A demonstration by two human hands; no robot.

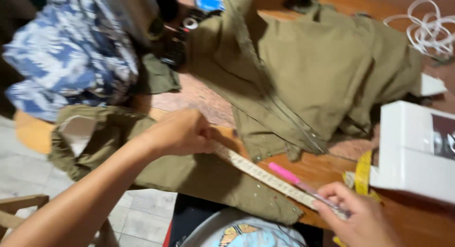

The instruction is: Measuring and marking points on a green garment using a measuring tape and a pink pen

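Tape measure (265,175): a pale, marked strip stretched taut in a straight diagonal line across the edge of the wooden table (327,169). It runs from the left hand (182,133) down to the right hand (358,218), crossing a piece of olive cloth (189,176) that hangs over the table edge. The hands are well apart, one at each end. The left hand is closed on the upper end, pinching it against the cloth. The right hand's fingers press down on the lower end; a pink pen (286,174) lies along the tape, its far end under those fingers. Whether the right hand grips the pen or only covers it cannot be told. A larger heap of olive fabric (322,71) lies further back on the table. A white sewing machine (412,147) stands at the right, with a yellow tape (363,173) just beside its base. Blue patterned cloth (71,57) sits at upper left. The picture is blurred.
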